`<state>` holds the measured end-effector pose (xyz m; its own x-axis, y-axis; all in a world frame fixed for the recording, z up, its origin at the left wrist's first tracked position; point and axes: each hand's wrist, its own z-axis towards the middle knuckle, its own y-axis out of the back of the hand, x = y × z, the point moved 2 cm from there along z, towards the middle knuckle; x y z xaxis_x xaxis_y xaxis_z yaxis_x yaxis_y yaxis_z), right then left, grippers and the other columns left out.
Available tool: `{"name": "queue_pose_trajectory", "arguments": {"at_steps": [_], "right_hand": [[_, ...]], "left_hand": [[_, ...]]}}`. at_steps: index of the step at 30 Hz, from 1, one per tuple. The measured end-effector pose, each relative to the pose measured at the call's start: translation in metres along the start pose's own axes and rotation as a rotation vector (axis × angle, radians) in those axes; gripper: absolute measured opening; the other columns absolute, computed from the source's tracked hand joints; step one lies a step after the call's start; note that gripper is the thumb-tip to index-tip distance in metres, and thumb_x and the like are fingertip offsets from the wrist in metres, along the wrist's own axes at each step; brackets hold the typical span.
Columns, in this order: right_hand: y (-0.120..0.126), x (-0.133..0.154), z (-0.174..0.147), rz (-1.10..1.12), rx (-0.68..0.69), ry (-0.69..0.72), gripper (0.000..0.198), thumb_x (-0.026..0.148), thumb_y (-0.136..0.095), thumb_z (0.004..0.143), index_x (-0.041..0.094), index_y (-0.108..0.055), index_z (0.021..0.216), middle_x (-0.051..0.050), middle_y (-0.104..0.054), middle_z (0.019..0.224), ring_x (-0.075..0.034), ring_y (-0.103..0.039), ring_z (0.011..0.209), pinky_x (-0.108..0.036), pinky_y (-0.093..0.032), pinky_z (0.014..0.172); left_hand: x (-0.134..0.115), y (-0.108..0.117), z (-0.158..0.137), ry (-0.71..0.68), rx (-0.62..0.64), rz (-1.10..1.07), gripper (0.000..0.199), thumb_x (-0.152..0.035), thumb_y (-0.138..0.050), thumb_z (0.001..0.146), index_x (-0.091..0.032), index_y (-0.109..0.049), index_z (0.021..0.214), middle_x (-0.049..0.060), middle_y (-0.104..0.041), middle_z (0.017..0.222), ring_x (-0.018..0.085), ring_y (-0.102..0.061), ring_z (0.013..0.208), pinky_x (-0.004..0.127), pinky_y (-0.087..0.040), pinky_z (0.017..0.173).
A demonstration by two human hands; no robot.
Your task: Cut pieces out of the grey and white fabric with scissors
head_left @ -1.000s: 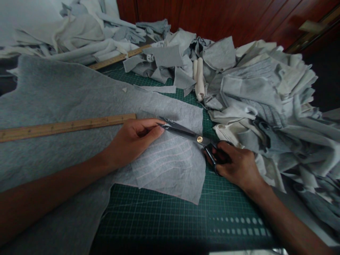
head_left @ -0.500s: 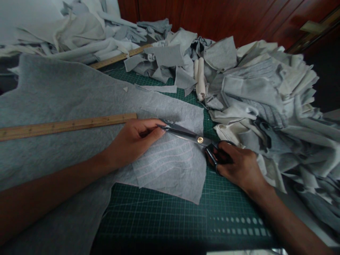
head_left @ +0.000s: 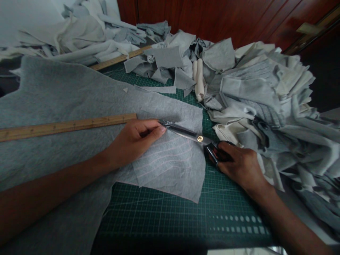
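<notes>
Now the scissors (head_left: pixel 199 139) have closed, probably completing a snip. My right fingers (head_left: pixel 230 147) grip them; left fingers (head_left: pixel 148 124) pinch cloth (head_left: pixel 164 159).

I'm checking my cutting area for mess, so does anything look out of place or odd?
Two small things: a pale triangular scrap lies alone on the grey cloth, beyond the nearer ruler, and frayed whitish bits show along the scissors by the left hand. Both look like stray cutting waste. Nothing looks spilled.
</notes>
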<state>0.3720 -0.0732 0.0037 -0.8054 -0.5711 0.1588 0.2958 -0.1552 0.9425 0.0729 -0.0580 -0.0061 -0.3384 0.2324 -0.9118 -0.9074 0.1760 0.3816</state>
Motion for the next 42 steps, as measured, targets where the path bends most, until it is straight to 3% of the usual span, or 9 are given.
{"name": "queue_pose_trajectory", "arguments": {"at_steps": [8, 12, 16, 21, 25, 31, 42], "right_hand": [[-0.010, -0.008, 0.004, 0.066, -0.073, -0.073, 0.014, 0.022, -0.066, 0.079, 0.021, -0.054, 0.071, 0.006, -0.053, 0.054, -0.008, -0.049, 0.044, -0.019, -0.033, 0.046], [-0.009, -0.011, 0.003, 0.107, -0.097, -0.091, 0.019, 0.028, -0.071, 0.082, 0.021, -0.056, 0.074, 0.007, -0.052, 0.054, -0.008, -0.048, 0.043, -0.019, -0.035, 0.045], [-0.011, -0.010, 0.000, 0.086, -0.071, -0.032, 0.014, 0.021, -0.070, 0.077, 0.021, -0.056, 0.076, 0.007, -0.052, 0.057, -0.008, -0.049, 0.045, -0.019, -0.034, 0.045], [-0.013, -0.008, 0.000, 0.052, -0.047, 0.021, 0.011, 0.014, -0.064, 0.073, 0.021, -0.055, 0.075, 0.007, -0.053, 0.058, -0.008, -0.050, 0.046, -0.020, -0.035, 0.047], [-0.013, -0.008, 0.001, 0.049, -0.043, 0.015, 0.013, 0.015, -0.065, 0.073, 0.021, -0.054, 0.074, 0.007, -0.053, 0.057, -0.008, -0.050, 0.046, -0.020, -0.035, 0.048], [-0.012, -0.009, -0.002, 0.043, -0.038, 0.009, 0.013, 0.014, -0.065, 0.073, 0.021, -0.055, 0.076, 0.007, -0.054, 0.058, -0.008, -0.050, 0.047, -0.020, -0.035, 0.048], [-0.008, -0.003, 0.001, -0.012, -0.048, 0.054, 0.009, 0.015, -0.056, 0.069, 0.020, -0.053, 0.076, 0.006, -0.054, 0.057, -0.009, -0.051, 0.045, -0.020, -0.034, 0.047]], "left_hand": [[-0.004, -0.001, 0.000, 0.098, -0.001, 0.010, 0.030, -0.036, -0.053, 0.098, -0.013, -0.073, 0.100, -0.002, -0.063, 0.075, 0.010, -0.054, 0.065, 0.020, -0.040, 0.058], [-0.008, -0.001, -0.001, 0.162, 0.014, -0.021, 0.027, -0.035, -0.054, 0.099, -0.014, -0.070, 0.100, -0.006, -0.053, 0.065, 0.008, -0.044, 0.053, 0.019, -0.032, 0.049], [-0.010, -0.001, 0.000, 0.195, 0.032, -0.073, 0.024, -0.034, -0.051, 0.100, -0.015, -0.065, 0.094, -0.010, -0.038, 0.056, 0.007, -0.033, 0.045, 0.019, -0.023, 0.043], [-0.008, -0.001, 0.001, 0.171, 0.020, -0.069, 0.023, -0.029, -0.052, 0.099, -0.013, -0.068, 0.106, -0.007, -0.044, 0.062, 0.007, -0.037, 0.052, 0.018, -0.027, 0.047], [-0.002, -0.002, 0.000, 0.159, 0.027, -0.134, 0.028, -0.036, -0.055, 0.098, -0.017, -0.069, 0.113, -0.007, -0.046, 0.062, 0.008, -0.035, 0.049, 0.019, -0.026, 0.044], [-0.002, -0.003, 0.000, 0.136, -0.031, -0.132, 0.019, -0.031, -0.058, 0.095, -0.019, -0.072, 0.101, -0.008, -0.041, 0.052, 0.006, -0.031, 0.041, 0.019, -0.024, 0.041], [-0.008, -0.003, -0.002, 0.133, -0.033, -0.135, 0.019, -0.026, -0.059, 0.094, -0.016, -0.074, 0.102, -0.008, -0.042, 0.049, 0.006, -0.037, 0.044, 0.017, -0.028, 0.043]]}}
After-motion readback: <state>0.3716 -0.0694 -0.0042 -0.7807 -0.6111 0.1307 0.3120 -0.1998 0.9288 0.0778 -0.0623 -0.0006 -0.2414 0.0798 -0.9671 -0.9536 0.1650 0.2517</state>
